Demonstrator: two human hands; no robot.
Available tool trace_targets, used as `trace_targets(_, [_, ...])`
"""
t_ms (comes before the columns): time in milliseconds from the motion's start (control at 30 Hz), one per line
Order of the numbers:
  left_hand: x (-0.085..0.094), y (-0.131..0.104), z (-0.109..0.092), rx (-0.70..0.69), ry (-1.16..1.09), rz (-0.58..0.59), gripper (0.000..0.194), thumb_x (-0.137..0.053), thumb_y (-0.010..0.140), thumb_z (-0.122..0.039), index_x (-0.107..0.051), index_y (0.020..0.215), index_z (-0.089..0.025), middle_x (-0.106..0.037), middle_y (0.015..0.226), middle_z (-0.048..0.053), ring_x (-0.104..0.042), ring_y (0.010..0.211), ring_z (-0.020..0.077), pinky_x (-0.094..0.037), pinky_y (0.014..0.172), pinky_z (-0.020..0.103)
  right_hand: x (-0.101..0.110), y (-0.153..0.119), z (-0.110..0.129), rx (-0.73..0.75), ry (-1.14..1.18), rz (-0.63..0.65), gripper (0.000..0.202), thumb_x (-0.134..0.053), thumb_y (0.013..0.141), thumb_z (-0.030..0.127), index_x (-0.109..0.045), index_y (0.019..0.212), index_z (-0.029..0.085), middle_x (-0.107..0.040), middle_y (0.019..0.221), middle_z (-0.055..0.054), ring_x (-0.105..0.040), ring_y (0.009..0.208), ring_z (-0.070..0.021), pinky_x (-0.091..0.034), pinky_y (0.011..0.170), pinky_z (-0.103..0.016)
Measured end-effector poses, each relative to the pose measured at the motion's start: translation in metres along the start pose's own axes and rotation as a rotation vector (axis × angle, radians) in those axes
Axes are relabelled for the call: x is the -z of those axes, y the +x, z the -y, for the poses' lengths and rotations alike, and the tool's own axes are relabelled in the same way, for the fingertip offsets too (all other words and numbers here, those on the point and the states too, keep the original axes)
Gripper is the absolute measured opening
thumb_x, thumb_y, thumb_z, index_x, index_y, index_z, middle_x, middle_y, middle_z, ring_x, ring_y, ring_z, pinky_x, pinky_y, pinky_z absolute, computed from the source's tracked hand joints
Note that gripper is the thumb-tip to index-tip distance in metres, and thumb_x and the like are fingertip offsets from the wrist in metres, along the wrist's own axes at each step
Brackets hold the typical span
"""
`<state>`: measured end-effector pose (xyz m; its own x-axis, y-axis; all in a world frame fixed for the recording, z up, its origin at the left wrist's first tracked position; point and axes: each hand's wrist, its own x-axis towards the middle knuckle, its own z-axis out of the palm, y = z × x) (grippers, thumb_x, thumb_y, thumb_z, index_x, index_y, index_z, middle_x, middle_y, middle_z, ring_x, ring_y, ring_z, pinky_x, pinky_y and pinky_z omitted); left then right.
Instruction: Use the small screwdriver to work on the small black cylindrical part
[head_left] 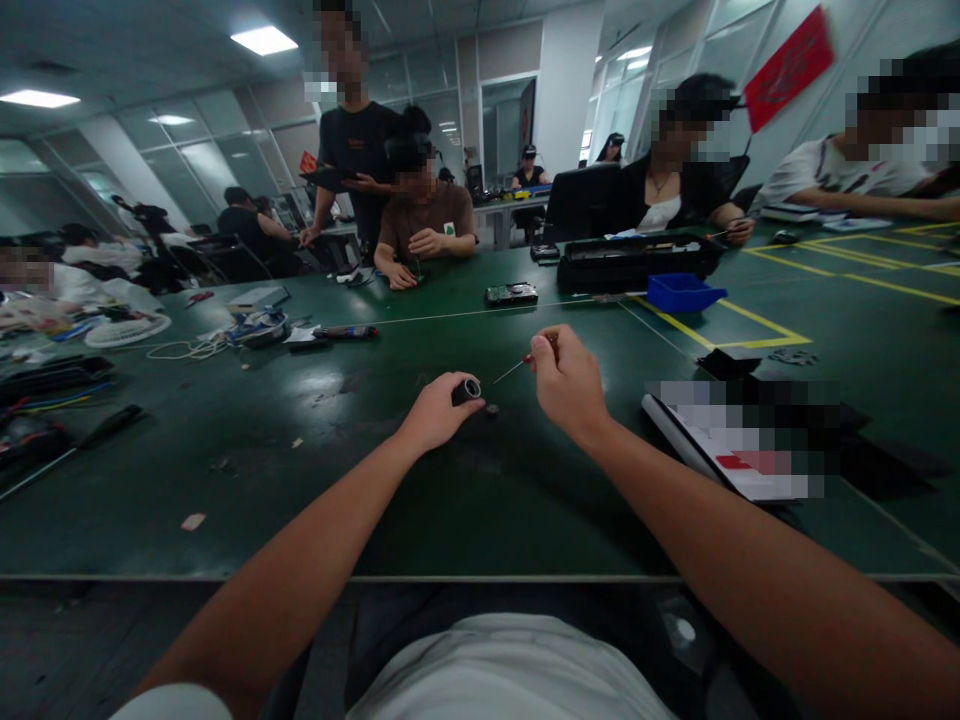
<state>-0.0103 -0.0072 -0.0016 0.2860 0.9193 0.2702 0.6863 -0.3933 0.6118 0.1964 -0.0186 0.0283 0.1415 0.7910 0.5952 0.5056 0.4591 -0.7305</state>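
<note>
My left hand (439, 412) is closed around a short black cylinder (466, 391) whose open, light-ringed end faces me and to the right. In my right hand (564, 378) is a screwdriver (513, 370) with a reddish handle, its thin shaft pointing left and down toward the cylinder. A gap shows between the screwdriver's tip and the cylinder. On the green table (420, 520), just right of my left fingertips, lies a small dark round piece (492, 410). The cylinder's far end is hidden in my palm.
Ahead lies a hard drive (511, 294); behind it to the right are a long black housing (637, 262) and a blue bin (684, 292). A white booklet (739, 450) lies by my right forearm. Cables (251, 328) and a long screwdriver (105, 428) are at left. Several people sit around.
</note>
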Motion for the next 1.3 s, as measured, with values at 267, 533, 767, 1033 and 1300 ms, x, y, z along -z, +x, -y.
trace_targets(267, [0.001,-0.001,-0.007,0.003,-0.029,-0.003,0.038,-0.062,0.091,-0.024,-0.057,0.128,-0.019,-0.066,0.121,0.010,-0.062,0.110,0.0236,-0.047,0.100,0.040,0.001,-0.001,0.002,0.017,0.032,-0.042,0.019,-0.043,0.099,0.038,-0.054,0.091,0.025,-0.068,0.078,-0.003,-0.064,0.074,-0.0217,-0.042,0.070,-0.036])
trace_targets(533, [-0.008,-0.003,-0.009,-0.098,0.209,0.156,0.036,-0.060,0.093,-0.034,-0.061,0.126,-0.021,-0.066,0.117,0.011,-0.063,0.107,0.0270,-0.050,0.092,0.040,0.003,-0.001,0.005,0.020,0.036,-0.033,0.018,-0.042,0.099,0.037,-0.054,0.093,0.025,-0.069,0.079,-0.003,-0.065,0.076,-0.0223,-0.043,0.071,-0.037])
trace_targets(767, [-0.014,0.001,-0.016,-0.162,0.452,0.269,0.032,-0.054,0.095,-0.035,-0.069,0.122,-0.025,-0.065,0.113,0.010,-0.064,0.102,0.0280,-0.051,0.082,0.036,0.002,-0.001,0.004,0.033,0.044,-0.031,0.018,-0.042,0.099,0.037,-0.054,0.092,0.025,-0.068,0.079,-0.003,-0.065,0.075,-0.0220,-0.043,0.071,-0.037])
trace_targets(1033, [-0.004,0.006,-0.004,-0.135,0.202,0.144,0.027,-0.060,0.093,-0.039,-0.072,0.110,-0.022,-0.073,0.108,0.008,-0.067,0.097,0.0244,-0.051,0.088,0.037,0.003,-0.001,0.005,0.029,0.050,-0.027,0.018,-0.043,0.099,0.038,-0.054,0.092,0.025,-0.068,0.079,-0.003,-0.064,0.074,-0.0219,-0.042,0.070,-0.037])
trace_targets(1300, [0.025,0.013,0.014,0.086,-0.132,-0.224,0.030,-0.068,0.084,-0.037,-0.076,0.107,-0.019,-0.075,0.102,0.009,-0.067,0.088,0.0207,-0.051,0.083,0.034,0.004,0.000,0.004,0.025,0.039,-0.006,0.019,-0.043,0.099,0.039,-0.054,0.092,0.025,-0.067,0.077,-0.002,-0.063,0.074,-0.0216,-0.041,0.068,-0.036])
